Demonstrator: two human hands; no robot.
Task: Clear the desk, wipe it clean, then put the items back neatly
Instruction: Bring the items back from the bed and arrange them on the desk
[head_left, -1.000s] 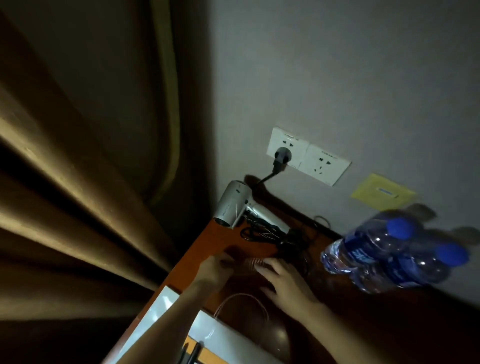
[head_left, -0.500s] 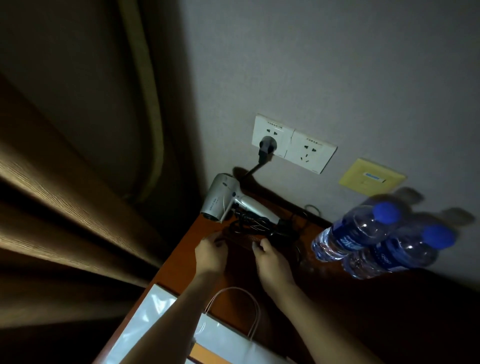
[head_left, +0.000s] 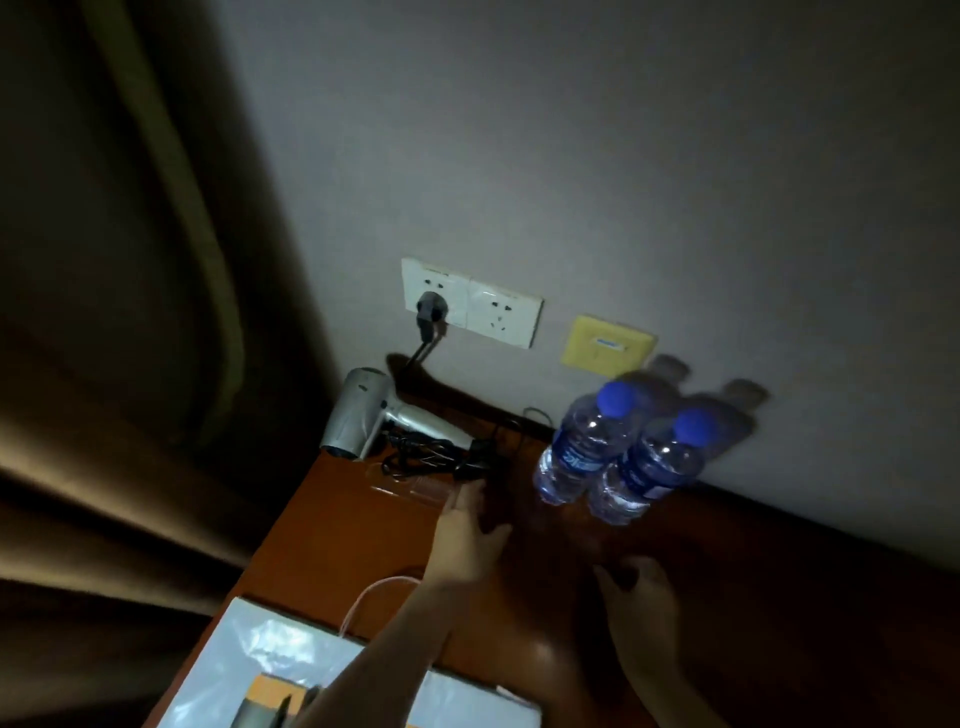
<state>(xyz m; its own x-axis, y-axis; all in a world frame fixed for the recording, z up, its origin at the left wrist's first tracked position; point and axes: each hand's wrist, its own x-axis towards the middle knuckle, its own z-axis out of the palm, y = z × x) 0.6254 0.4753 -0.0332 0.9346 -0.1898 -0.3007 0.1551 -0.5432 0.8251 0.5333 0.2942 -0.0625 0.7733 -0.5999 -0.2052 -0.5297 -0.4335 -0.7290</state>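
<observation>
A dim room, seen from above a reddish-brown wooden worktop (head_left: 332, 525) pushed against a grey wall. At its far left corner lies a silver hair dryer (head_left: 374, 415) on its side, its black cord (head_left: 421, 457) bunched in a loose tangle just beside the handle. The plug (head_left: 429, 307) sits in the left of two white wall sockets (head_left: 470, 301); a yellow wall plate (head_left: 607, 345) is mounted to the right of them. Along the far edge, right of the cord, two clear water bottles (head_left: 613, 457) with blue caps stand touching each other.

The left hand (head_left: 465, 530) reaches forward over the middle of the worktop, fingers straight and spread a little, holding nothing; its fingertips (head_left: 460, 493) come near a clear, flat plastic piece (head_left: 410, 486) that lies just in front of the cord, though contact cannot be made out. The right hand (head_left: 641, 597) hangs lower and nearer, in shadow, its fingers loosely curled with nothing in them.

At the near left edge lies a white paper bag (head_left: 270, 649) with a thin looped handle (head_left: 374, 597), partly covered by the left forearm. A brown curtain (head_left: 104, 364) hangs on the left.
</observation>
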